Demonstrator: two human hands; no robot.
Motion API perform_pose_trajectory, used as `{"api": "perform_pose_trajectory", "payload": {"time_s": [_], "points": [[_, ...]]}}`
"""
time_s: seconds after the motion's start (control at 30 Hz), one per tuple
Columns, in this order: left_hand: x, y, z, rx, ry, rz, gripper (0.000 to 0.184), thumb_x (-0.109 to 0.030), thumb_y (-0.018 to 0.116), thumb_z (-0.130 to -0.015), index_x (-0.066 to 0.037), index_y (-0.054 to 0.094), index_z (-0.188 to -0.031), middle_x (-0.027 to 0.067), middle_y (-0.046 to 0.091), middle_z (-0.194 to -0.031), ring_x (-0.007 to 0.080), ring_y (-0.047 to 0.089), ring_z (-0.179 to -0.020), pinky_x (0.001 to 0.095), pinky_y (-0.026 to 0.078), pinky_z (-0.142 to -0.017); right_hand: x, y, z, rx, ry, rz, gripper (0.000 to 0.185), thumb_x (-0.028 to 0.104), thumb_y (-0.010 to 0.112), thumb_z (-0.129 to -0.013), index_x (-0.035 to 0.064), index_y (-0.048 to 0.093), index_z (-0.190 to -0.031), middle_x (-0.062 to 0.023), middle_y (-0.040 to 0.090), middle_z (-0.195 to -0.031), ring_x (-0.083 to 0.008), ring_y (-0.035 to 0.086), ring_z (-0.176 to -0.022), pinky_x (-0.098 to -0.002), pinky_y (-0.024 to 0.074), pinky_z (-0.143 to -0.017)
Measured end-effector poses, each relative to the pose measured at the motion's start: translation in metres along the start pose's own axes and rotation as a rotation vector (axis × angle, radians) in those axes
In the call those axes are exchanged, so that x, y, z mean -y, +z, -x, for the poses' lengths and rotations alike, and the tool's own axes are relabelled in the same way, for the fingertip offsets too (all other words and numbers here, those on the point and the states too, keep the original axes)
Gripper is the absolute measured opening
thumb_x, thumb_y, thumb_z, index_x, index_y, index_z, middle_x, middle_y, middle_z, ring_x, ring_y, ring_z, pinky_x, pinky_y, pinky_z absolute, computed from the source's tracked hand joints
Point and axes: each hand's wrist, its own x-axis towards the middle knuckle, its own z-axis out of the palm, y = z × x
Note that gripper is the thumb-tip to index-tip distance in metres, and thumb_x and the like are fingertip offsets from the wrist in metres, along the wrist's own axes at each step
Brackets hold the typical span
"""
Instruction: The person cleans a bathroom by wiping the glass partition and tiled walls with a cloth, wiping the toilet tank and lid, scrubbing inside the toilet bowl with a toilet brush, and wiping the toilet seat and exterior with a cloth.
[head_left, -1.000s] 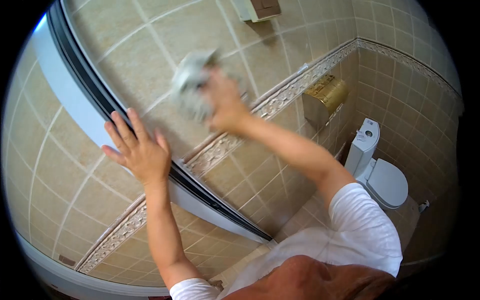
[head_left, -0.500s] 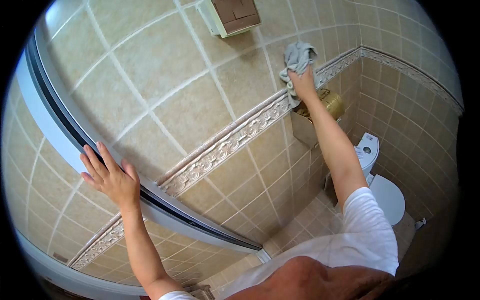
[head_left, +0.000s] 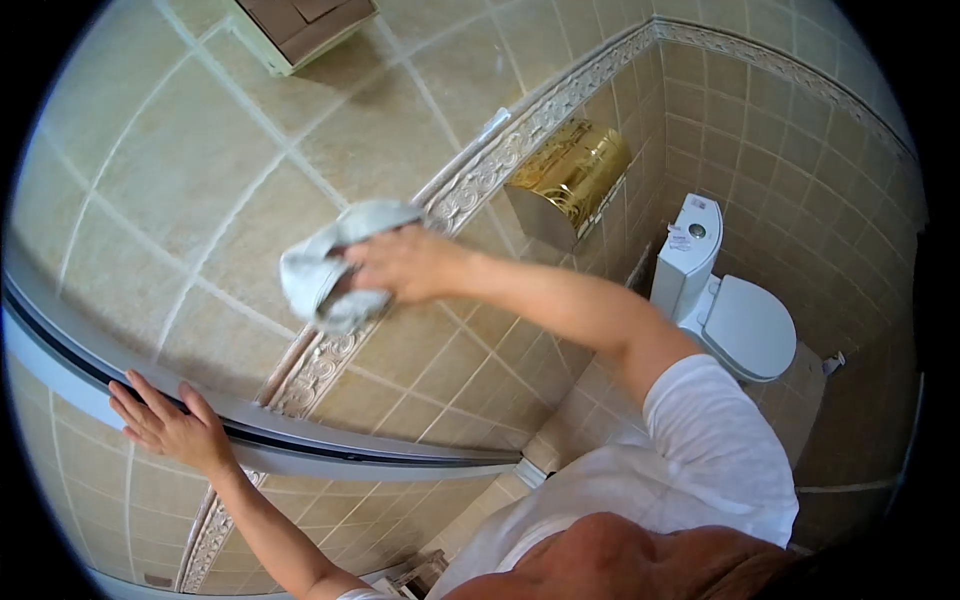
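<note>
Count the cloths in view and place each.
1: the pale cloth, under the right grip, overlapping the carved border on the tiled wall. Any beneath it would be hidden.

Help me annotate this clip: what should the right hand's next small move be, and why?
Probably slide the cloth a little along the carved border toward the dark-grooved frame: the right hand has the cloth across part of the border, the stretch between cloth and frame shows uncovered, and the left hand rests on the frame.
</note>
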Motion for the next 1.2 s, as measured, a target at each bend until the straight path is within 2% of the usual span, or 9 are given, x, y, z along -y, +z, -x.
{"api": "perform_pose_trajectory", "payload": {"time_s": [0.07,0.13,0.23,0.33,0.47,0.53,0.7,1.03,1.2], "points": [[0.001,0.001,-0.001,-0.016,0.004,-0.001,0.057,-0.025,0.052,-0.079,-0.014,0.037,-0.133,0.0101,0.028,-0.141,0.0285,0.023,-0.13,0.0501,0.018,-0.101,-0.027,-0.026,0.012,0.184,0.229,0.025,0.037,0.032,0.063,-0.073,0.022,0.057,-0.108,-0.0064,0.042,-0.128,-0.0233,0.043,-0.114,-0.0397,0.0376,-0.093],[0.0,0.0,-0.001,-0.009,-0.001,-0.003,0.056,-0.026,0.052,-0.079,-0.013,0.038,-0.132,0.0103,0.03,-0.139,0.0296,0.025,-0.129,0.0508,0.019,-0.101,-0.061,-0.038,0.03,-0.042,0.202,0.239,0.035,0.031,0.065,-0.072,0.0212,0.058,-0.106,-0.0084,0.043,-0.127,-0.0244,0.045,-0.111,-0.0397,0.0389,-0.091],[0.002,0.001,-0.002,-0.041,0.016,0.013,0.054,-0.027,0.053,-0.079,-0.013,0.04,-0.13,0.0101,0.032,-0.139,0.0302,0.027,-0.128,0.0511,0.02,-0.1,-0.107,-0.091,0.052,-0.017,0.565,0.213,0.039,0.027,0.067,-0.071,0.0136,0.057,-0.106,-0.0132,0.047,-0.12,-0.0293,0.046,-0.109,-0.0379,0.0397,-0.089],[0.002,0.001,-0.002,-0.044,0.014,0.011,0.053,-0.027,0.052,-0.08,-0.013,0.041,-0.13,0.0103,0.032,-0.138,0.0304,0.028,-0.128,0.0511,0.021,-0.099,-0.172,-0.141,0.106,-0.302,0.993,0.201,0.039,0.016,0.064,-0.069,0.0058,0.055,-0.105,-0.0156,0.056,-0.103,-0.0323,0.052,-0.097,-0.0401,0.0406,-0.087],[0.004,0.002,-0.003,-0.029,0.013,0.013,0.052,-0.026,0.053,-0.08,-0.012,0.041,-0.13,0.0111,0.034,-0.137,0.0308,0.03,-0.127,0.0507,0.021,-0.1,-0.118,-0.153,0.098,-0.047,0.534,0.255,0.039,0.026,0.064,-0.069,0.0088,0.056,-0.103,-0.015,0.057,-0.096,-0.032,0.052,-0.095,-0.042,0.0417,-0.081],[0.005,0.003,-0.002,-0.02,0.023,0.01,0.053,-0.025,0.054,-0.081,-0.01,0.041,-0.13,0.013,0.034,-0.137,0.0311,0.031,-0.126,0.0485,0.022,-0.1,-0.105,-0.126,0.101,0.124,0.301,0.145,0.036,0.018,0.061,-0.064,0.0131,0.058,-0.099,-0.0128,0.057,-0.094,-0.0294,0.053,-0.094,-0.0426,0.042,-0.081],[0.004,0.002,-0.006,-0.049,0.072,0.024,0.052,-0.024,0.054,-0.082,-0.008,0.041,-0.13,0.0169,0.035,-0.135,0.0319,0.034,-0.124,0.0447,0.025,-0.099,-0.143,-0.138,0.109,0.419,0.634,-0.036,0.038,0.012,0.054,-0.062,0.0052,0.056,-0.099,-0.0152,0.058,-0.096,-0.0331,0.054,-0.093,-0.0395,0.0426,-0.081],[-0.013,0.002,0.002,-0.027,-0.054,-0.056,0.054,-0.025,0.047,-0.084,-0.001,0.034,-0.131,0.0212,0.031,-0.136,0.0352,0.029,-0.125,0.0422,0.022,-0.102,-0.282,-0.193,0.166,0.353,0.932,0.041,0.044,0.013,0.056,-0.065,0.0088,0.058,-0.108,-0.0177,0.06,-0.101,-0.0331,0.057,-0.094,-0.0373,0.0442,-0.08],[-0.014,0.003,0.005,-0.005,-0.115,-0.038,0.055,-0.019,0.047,-0.082,0.001,0.033,-0.131,0.0225,0.029,-0.136,0.0359,0.027,-0.126,0.041,0.019,-0.104,-0.325,-0.236,0.161,-0.224,0.978,-0.187,0.04,0.013,0.058,-0.067,0.001,0.058,-0.105,-0.0117,0.064,-0.091,-0.0261,0.059,-0.085,-0.0354,0.045,-0.078]]}}
